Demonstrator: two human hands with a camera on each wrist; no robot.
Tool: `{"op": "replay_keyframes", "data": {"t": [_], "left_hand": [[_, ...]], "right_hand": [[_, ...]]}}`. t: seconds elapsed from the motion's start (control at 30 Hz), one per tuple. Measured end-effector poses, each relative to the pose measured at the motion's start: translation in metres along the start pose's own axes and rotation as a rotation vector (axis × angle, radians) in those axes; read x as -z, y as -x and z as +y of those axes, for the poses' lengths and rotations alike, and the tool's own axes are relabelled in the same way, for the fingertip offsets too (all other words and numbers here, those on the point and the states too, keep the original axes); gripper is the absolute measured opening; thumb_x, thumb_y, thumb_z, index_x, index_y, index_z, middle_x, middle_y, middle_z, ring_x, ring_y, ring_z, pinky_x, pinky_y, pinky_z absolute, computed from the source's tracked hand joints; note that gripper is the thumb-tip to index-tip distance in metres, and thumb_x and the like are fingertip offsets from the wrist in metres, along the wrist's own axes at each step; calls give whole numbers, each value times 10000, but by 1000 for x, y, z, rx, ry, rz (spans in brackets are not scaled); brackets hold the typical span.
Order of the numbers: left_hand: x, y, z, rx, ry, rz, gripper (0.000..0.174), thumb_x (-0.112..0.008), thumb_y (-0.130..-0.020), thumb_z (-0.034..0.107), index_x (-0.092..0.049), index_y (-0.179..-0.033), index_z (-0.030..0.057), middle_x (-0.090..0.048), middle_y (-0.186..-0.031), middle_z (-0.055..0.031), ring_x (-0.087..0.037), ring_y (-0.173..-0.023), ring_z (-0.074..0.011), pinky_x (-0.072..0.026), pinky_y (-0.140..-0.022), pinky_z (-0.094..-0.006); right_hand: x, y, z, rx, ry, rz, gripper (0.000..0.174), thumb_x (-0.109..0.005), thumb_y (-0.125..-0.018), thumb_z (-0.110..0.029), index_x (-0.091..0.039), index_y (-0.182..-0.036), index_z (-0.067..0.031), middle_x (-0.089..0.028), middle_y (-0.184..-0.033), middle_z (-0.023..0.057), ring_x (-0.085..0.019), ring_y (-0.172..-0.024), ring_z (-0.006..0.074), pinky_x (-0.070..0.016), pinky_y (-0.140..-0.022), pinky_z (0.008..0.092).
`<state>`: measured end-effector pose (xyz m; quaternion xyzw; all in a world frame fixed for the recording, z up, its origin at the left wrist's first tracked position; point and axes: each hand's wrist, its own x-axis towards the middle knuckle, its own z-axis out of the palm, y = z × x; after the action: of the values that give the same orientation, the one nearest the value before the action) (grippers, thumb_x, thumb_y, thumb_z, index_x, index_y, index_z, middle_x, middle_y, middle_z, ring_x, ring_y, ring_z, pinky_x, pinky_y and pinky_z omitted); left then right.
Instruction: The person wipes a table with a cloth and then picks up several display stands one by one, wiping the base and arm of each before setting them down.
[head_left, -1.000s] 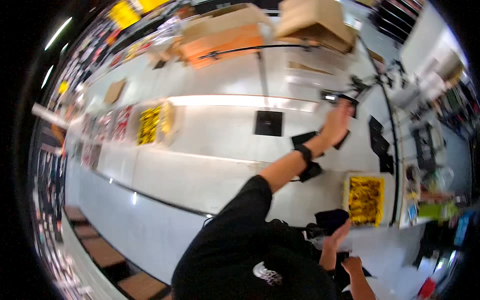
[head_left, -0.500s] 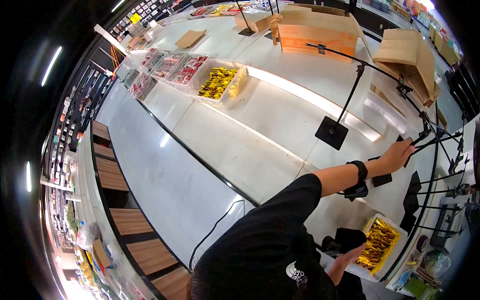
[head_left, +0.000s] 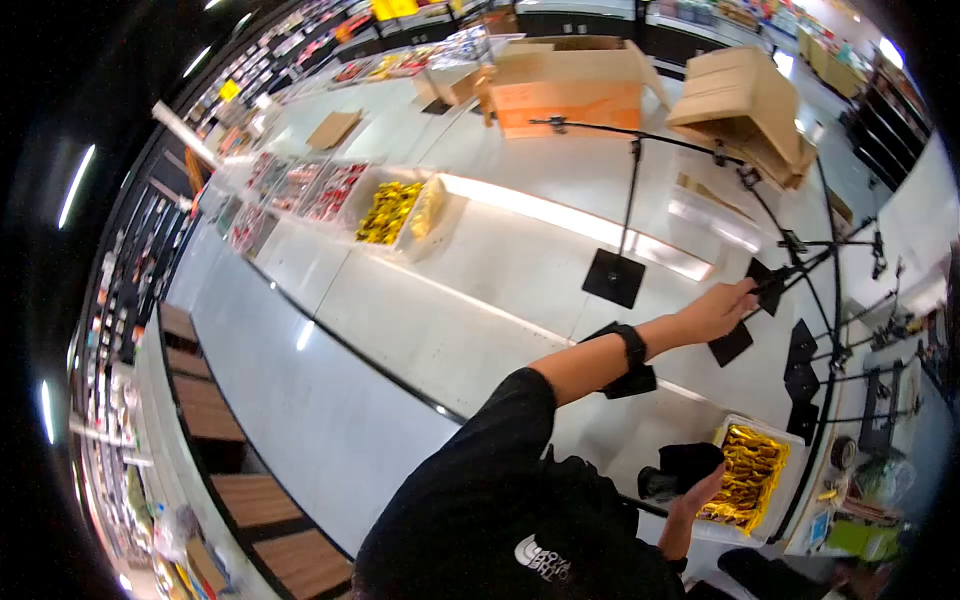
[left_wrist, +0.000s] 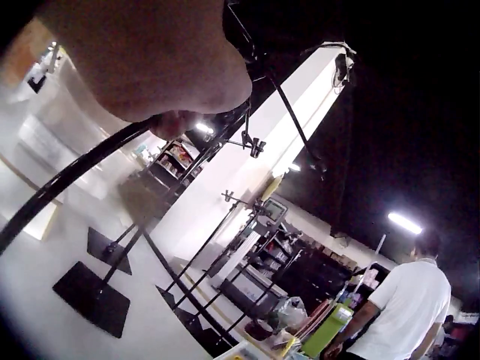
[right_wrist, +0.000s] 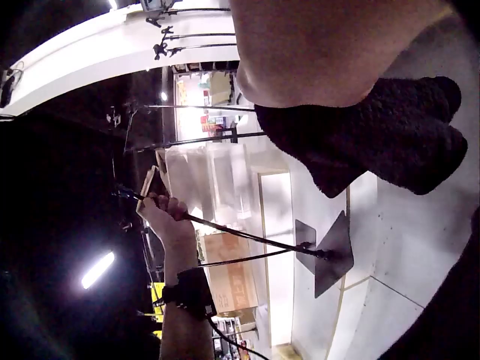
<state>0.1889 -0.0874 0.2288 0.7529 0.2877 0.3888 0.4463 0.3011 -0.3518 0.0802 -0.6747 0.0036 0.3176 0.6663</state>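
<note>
My left hand (head_left: 718, 312) reaches out over the white table and grips the thin black pole of a stand. In the right wrist view its fingers (right_wrist: 166, 204) curl round that pole (right_wrist: 232, 232), which slants down to a square black base (right_wrist: 334, 255). My right hand (head_left: 700, 492) is lower, close to my body, and holds a black fuzzy cloth (head_left: 690, 462). Seen from the right wrist, the cloth (right_wrist: 375, 131) hangs in two rounded lobes below the hand (right_wrist: 315, 52), whose fingertips are hidden.
A tub of yellow packets (head_left: 755, 475) stands beside my right hand. Several black stands with square bases (head_left: 614, 278) crowd the table's right side. Cardboard boxes (head_left: 570, 95) lie behind, and bins of packets (head_left: 390, 212) stand left. A person in white (left_wrist: 409, 307) stands beyond.
The head view has swung round and steadied. My left hand, earlier stretched out with straighter fingers, now grips the stand's pole. The black cloth stays at my right hand.
</note>
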Motion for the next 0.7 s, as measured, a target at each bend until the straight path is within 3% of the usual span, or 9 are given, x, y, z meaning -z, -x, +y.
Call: {"op": "replay_keyframes", "data": {"t": [0.03,0.13,0.23,0.3,0.37,0.43,0.47,0.5,0.7], "left_hand": [[5,2,7,50,26,-45,192,-443,-923,189,-462,-922,-1,-500,-675,-233,-526,-685,-390,-411,-616,-410],[4,8,1,-71,-20,-14,185,-437,-925,185,-458,-905,2,-508,-683,-236,-522,-671,-394,-412,-612,-409],[3,11,-4,-22,-63,10,162,-429,-925,167,-453,-921,7,-539,-733,-241,-537,-692,-406,-423,-631,-411],[1,9,-11,-13,-49,38,174,-436,-924,183,-454,-930,10,-549,-732,-222,-565,-684,-361,-429,-635,-408],[1,8,-20,-146,-104,94,219,-426,-939,230,-468,-938,15,-546,-703,-184,-556,-633,-279,-427,-609,-373],[12,8,-8,9,-118,17,265,-406,-954,271,-479,-936,17,-526,-675,-145,-521,-611,-220,-414,-587,-333],[8,10,-11,-142,-29,94,304,-400,-959,303,-487,-940,13,-502,-650,-116,-470,-581,-203,-395,-570,-309],[9,10,-11,-110,-3,100,314,-409,-956,310,-488,-943,7,-481,-644,-96,-453,-578,-168,-390,-567,-293],[15,27,-14,-68,70,54,284,-401,-959,291,-480,-912,23,-437,-645,-17,-425,-593,-105,-362,-544,-258]], "right_hand": [[5,-13,11,-16,104,85,486,-458,-899,-421,-516,-1171,-23,-538,-1114,85,-531,-993,228,-440,-863,337],[15,-8,17,-27,79,115,491,-457,-895,-429,-516,-1177,-32,-542,-1123,85,-535,-995,232,-439,-874,336],[34,-18,41,64,-38,20,491,-449,-894,-429,-523,-1167,-28,-543,-1116,90,-546,-981,230,-450,-859,339],[39,-24,46,30,-37,40,484,-443,-893,-425,-529,-1156,-28,-545,-1106,94,-558,-962,229,-463,-838,341],[41,-9,35,-40,25,104,506,-461,-885,-433,-510,-1171,-18,-534,-1115,101,-551,-990,243,-455,-850,348],[24,28,6,-17,-128,120,536,-463,-888,-434,-471,-1216,-10,-513,-1147,104,-526,-1043,245,-433,-883,343],[30,27,8,-14,-139,140,536,-463,-888,-434,-471,-1216,-10,-513,-1147,104,-526,-1043,245,-433,-883,343],[34,28,10,-4,-152,65,550,-463,-890,-434,-446,-1242,-11,-505,-1162,106,-515,-1061,245,-424,-896,340],[51,35,25,6,-177,21,545,-465,-894,-427,-433,-1255,-19,-502,-1168,107,-515,-1054,243,-428,-893,342]]}}
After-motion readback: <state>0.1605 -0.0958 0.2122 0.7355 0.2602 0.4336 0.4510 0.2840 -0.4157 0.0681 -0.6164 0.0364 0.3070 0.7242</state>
